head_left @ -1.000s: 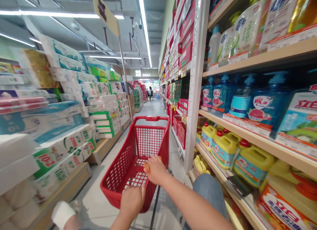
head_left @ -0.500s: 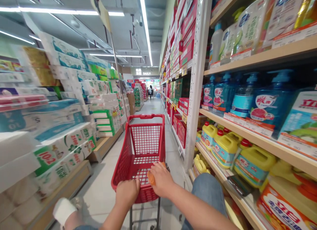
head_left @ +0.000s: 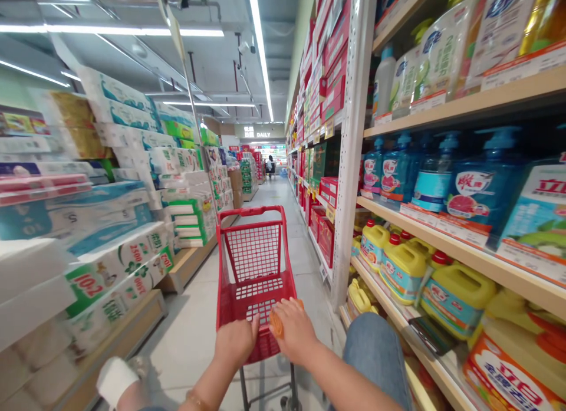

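Red cart (head_left: 239, 309) str. ahead, long axis down aisle (head_left: 275, 194), abt equally near R hand (head_left: 295, 333) (wrapped rd orange grip (head_left: 276, 322)) & L hand (head_left: 234, 344) (curled, can't tell on what).

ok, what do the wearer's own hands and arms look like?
Left hand and right hand: ungloved. Both forearms bare as far as they show; no sleeves, cables or markings seen. A thin band, maybe a bracelet, sits near the left wrist at the bottom edge; its detail is too blurred to tell.
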{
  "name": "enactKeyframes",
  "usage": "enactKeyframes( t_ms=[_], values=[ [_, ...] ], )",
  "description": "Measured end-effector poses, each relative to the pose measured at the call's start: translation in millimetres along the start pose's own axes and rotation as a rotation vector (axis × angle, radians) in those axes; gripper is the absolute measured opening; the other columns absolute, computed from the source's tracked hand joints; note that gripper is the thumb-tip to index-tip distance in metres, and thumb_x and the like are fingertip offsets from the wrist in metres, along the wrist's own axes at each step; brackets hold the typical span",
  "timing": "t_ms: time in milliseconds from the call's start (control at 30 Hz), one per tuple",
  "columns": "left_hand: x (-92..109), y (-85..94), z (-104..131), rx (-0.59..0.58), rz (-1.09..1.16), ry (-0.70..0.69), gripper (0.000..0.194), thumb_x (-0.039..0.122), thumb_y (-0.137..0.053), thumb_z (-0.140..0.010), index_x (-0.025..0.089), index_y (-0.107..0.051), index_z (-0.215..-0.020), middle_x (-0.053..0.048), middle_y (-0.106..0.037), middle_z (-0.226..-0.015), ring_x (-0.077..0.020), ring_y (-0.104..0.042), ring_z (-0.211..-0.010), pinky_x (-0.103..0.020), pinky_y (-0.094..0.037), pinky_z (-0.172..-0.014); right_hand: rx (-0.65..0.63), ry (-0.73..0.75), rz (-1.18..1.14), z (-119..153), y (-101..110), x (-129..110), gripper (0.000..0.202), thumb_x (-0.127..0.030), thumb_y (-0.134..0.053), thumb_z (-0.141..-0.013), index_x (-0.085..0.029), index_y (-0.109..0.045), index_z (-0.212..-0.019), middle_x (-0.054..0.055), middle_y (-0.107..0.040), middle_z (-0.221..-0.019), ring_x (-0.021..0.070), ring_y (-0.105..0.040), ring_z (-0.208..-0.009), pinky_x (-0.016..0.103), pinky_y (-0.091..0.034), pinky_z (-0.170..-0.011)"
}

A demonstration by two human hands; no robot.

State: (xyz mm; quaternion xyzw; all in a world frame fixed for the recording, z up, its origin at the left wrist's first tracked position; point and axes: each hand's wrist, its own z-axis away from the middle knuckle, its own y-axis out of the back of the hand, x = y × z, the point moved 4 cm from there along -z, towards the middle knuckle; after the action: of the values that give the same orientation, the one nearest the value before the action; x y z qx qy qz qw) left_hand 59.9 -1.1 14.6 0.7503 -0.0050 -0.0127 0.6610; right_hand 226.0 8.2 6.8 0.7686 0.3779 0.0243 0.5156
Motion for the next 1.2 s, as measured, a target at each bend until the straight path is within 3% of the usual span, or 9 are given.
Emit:
enactKeyframes(
  t_ms=[167,367,467,567,667,767,933,1100,1200],
  values=[
    [7.6,6.1,-4.7,0.106,0.005,-0.28,0.067,0.043,-0.019,-0.098,0.017,-0.075,-0.073,-0.013,-0.075,-0.076,-0.0231,-0.07,-0.081,-0.043,-0.042,-0.093,0.054,-0.103,0.078,-12.8,15.4,33.4,0.036,-0.032,-0.046,-0.092,-0.015,-0.064,-0.117,0.01,-0.065,-0.123,0.024,-0.05,-0.125,0.042,-0.025,-0.113],
    [32.6,-7.1,-10.1,0.222,-0.051,-0.188,0.067,0.032,-0.018,-0.099,0.014,-0.074,-0.066,-0.015,-0.072,-0.064,-0.0223,-0.067,-0.061,-0.043,-0.041,-0.075,0.101,-0.115,0.072,-16.7,-2.4,14.4,0.031,-0.031,-0.049,-0.09,-0.015,-0.063,-0.113,0.011,-0.066,-0.117,0.0245,-0.053,-0.12,0.042,-0.024,-0.113],
    [36.9,-4.8,-7.7,0.23,-0.023,-0.293,0.062,0.03,-0.023,-0.098,0.016,-0.073,-0.065,-0.012,-0.071,-0.062,-0.0201,-0.064,-0.058,-0.041,-0.04,-0.072,0.035,-0.057,0.047,-13.9,0.2,10.8,0.027,-0.035,-0.048,-0.092,-0.019,-0.065,-0.104,0.008,-0.069,-0.106,0.0224,-0.057,-0.109,0.04,-0.029,-0.109],
    [25.2,3.8,-9.1,0.284,0.002,-0.397,0.053,0.03,-0.03,-0.097,0.016,-0.071,-0.066,-0.01,-0.071,-0.067,-0.0209,-0.064,-0.071,-0.041,-0.04,-0.08,0.007,-0.109,0.094,-18.0,14.6,30.5,0.026,-0.034,-0.046,-0.093,-0.019,-0.067,-0.098,0.007,-0.069,-0.099,0.021,-0.059,-0.102,0.038,-0.031,-0.106],
    [14.9,8.6,-14.7,0.375,0.058,-0.354,0.046,0.027,-0.035,-0.095,0.017,-0.07,-0.067,-0.007,-0.07,-0.071,-0.0214,-0.06,-0.082,-0.041,-0.037,-0.089,0.051,-0.197,0.141,-24.3,23.0,45.4,0.026,-0.03,-0.046,-0.093,-0.017,-0.067,-0.101,0.009,-0.069,-0.103,0.022,-0.057,-0.107,0.038,-0.028,-0.108],
    [21.9,5.6,-17.9,0.402,0.109,-0.247,0.043,0.025,-0.034,-0.094,0.017,-0.068,-0.069,-0.007,-0.069,-0.071,-0.0225,-0.058,-0.083,-0.042,-0.035,-0.09,0.07,-0.218,0.144,-22.9,15.4,35.4,0.026,-0.028,-0.046,-0.092,-0.016,-0.067,-0.101,0.01,-0.069,-0.101,0.0227,-0.057,-0.107,0.039,-0.027,-0.108],
    [35.8,4.9,-22.2,0.272,0.111,-0.3,0.048,0.029,-0.029,-0.096,0.017,-0.07,-0.073,-0.01,-0.07,-0.078,-0.024,-0.058,-0.085,-0.042,-0.035,-0.085,0.066,-0.059,0.036,-4.9,5.5,13.5,0.027,-0.025,-0.049,-0.089,-0.02,-0.064,-0.111,0.006,-0.067,-0.11,0.0208,-0.055,-0.112,0.037,-0.026,-0.111],
    [4.5,18.8,-41.1,0.311,0.109,-0.231,0.049,0.032,-0.026,-0.097,0.019,-0.07,-0.081,-0.008,-0.071,-0.086,-0.0232,-0.058,-0.091,-0.041,-0.033,-0.093,0.093,-0.123,0.056,-7.2,17.6,44.1,0.027,-0.027,-0.048,-0.091,-0.019,-0.065,-0.11,0.007,-0.068,-0.111,0.0222,-0.056,-0.113,0.04,-0.028,-0.111],
    [5.0,19.2,-49.5,0.369,0.071,-0.164,0.048,0.03,-0.026,-0.097,0.019,-0.07,-0.081,-0.009,-0.07,-0.088,-0.0237,-0.057,-0.093,-0.041,-0.032,-0.095,0.162,-0.242,0.092,-11.1,15.4,47.5,0.03,-0.027,-0.046,-0.092,-0.017,-0.065,-0.113,0.011,-0.066,-0.117,0.0248,-0.054,-0.118,0.044,-0.028,-0.112]
  ],
)
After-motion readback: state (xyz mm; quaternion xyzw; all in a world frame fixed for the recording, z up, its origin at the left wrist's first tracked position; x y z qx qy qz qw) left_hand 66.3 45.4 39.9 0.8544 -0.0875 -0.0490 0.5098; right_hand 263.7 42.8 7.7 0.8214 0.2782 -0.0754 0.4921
